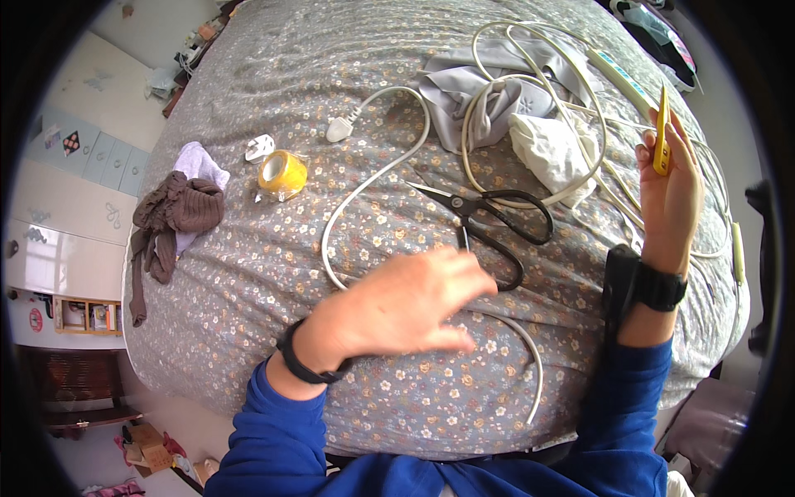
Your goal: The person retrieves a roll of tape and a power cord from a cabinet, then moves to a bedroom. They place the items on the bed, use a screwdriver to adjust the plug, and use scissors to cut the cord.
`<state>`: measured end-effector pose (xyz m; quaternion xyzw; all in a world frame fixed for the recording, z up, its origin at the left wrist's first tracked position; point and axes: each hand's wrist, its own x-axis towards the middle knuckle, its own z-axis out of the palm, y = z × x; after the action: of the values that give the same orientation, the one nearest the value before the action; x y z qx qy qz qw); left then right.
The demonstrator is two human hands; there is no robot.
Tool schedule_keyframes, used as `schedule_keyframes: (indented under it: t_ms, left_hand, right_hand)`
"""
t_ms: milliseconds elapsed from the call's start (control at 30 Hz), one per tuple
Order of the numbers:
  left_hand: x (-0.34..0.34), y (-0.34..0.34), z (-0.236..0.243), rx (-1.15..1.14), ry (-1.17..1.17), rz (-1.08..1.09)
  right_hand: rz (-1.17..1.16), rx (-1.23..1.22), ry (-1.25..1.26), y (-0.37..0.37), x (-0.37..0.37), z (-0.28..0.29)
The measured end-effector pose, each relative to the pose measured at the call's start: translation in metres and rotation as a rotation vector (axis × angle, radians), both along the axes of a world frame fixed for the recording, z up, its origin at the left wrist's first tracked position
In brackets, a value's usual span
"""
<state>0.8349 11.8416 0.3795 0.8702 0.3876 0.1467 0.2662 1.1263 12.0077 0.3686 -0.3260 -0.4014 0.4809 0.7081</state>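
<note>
My right hand [672,195] is raised at the right, its fingers closed on a slim yellow utility knife [662,141] that points upward. My left hand [406,298] hovers over the middle of the bed, slightly blurred, thumb and fingers apart and holding nothing. Just beyond its fingertips lies a pair of scissors [480,211] with black handles, blades spread. A white cable [335,232] with a plug [339,128] passes beneath my left hand, and its other end [534,398] shows on the near side. Coils of white cable [468,157] lie between the scissors and my right hand.
Grey cloth [460,95] and white cloth [551,153] lie among the coils, near a white power strip [619,79]. Farther left are a yellow tape roll [283,174], a white adapter [259,148] and brown clothing [178,211]. Everything rests on a flowered bedsheet [331,41].
</note>
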Motion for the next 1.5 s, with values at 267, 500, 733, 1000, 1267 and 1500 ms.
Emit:
schedule_keyframes:
  t_ms: [267,500,733,1000,1267,1500]
  left_hand:
    - [0.006,0.006,-0.018,0.004,-0.114,0.008]
    - [0.009,0.013,-0.022,-0.028,-0.102,0.201]
    - [0.003,0.019,-0.01,-0.112,0.112,0.26]
    - [0.001,0.018,-0.003,-0.14,0.189,0.359]
    - [0.032,-0.009,0.019,0.055,0.035,-0.031]
    - [0.035,-0.021,0.005,-0.055,0.104,-0.198]
  right_hand:
    - [-0.256,-0.189,0.042,0.032,0.022,-0.026]
    - [-0.183,-0.102,0.112,0.037,0.016,-0.037]
    - [-0.23,-0.105,0.079,0.046,0.005,-0.049]
    - [-0.471,-0.125,-0.007,0.059,0.009,-0.056]
    - [-0.496,-0.111,-0.867,0.036,-0.006,-0.045]
    - [-0.047,0.139,-1.332,-0.01,-0.049,-0.028]
